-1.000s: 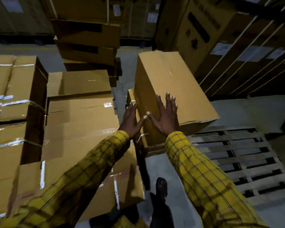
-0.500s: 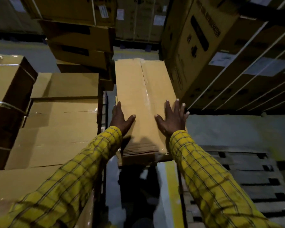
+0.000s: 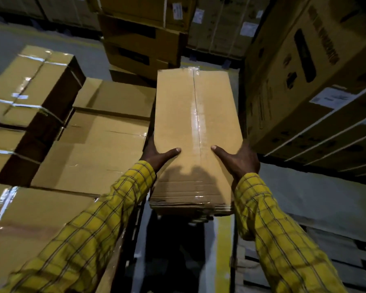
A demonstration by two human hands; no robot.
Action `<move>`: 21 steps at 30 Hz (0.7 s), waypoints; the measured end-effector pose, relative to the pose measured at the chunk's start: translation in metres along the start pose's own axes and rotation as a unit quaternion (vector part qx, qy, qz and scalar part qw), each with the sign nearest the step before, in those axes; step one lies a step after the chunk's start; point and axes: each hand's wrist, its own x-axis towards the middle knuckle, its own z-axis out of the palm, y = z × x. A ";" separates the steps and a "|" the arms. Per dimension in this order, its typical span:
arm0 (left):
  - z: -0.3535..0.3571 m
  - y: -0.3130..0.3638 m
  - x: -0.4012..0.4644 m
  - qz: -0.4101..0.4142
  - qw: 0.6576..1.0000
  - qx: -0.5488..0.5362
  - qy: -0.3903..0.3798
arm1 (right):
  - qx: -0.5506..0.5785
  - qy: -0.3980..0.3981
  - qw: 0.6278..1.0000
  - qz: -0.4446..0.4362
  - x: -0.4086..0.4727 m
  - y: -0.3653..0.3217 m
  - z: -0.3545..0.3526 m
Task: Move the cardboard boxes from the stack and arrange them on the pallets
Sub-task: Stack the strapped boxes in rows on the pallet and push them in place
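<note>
Long box held between both hands, stacked boxes to its left, pallet lower right, large cartons right

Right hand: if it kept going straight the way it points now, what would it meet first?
The right hand grips the box at its right side, thumb on top, pointing up and away. Straight on, it would likely first meet the big printed carton on the right, though depth is unclear.

Long taped cardboard box, held aloft
</note>
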 end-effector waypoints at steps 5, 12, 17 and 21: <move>-0.096 0.020 -0.006 0.013 0.995 -0.051 0.080 | 0.003 -0.035 0.996 -0.084 -0.012 -0.102 0.039; -0.218 0.009 -0.018 0.030 0.977 -0.055 0.205 | -0.018 -0.114 0.977 -0.182 -0.030 -0.228 0.122; -0.245 -0.020 -0.022 0.000 0.965 -0.068 0.254 | -0.051 -0.190 0.957 -0.215 -0.021 -0.283 0.169; -0.239 -0.075 -0.008 -0.064 0.953 -0.095 0.279 | -0.103 -0.253 0.931 -0.242 -0.006 -0.310 0.211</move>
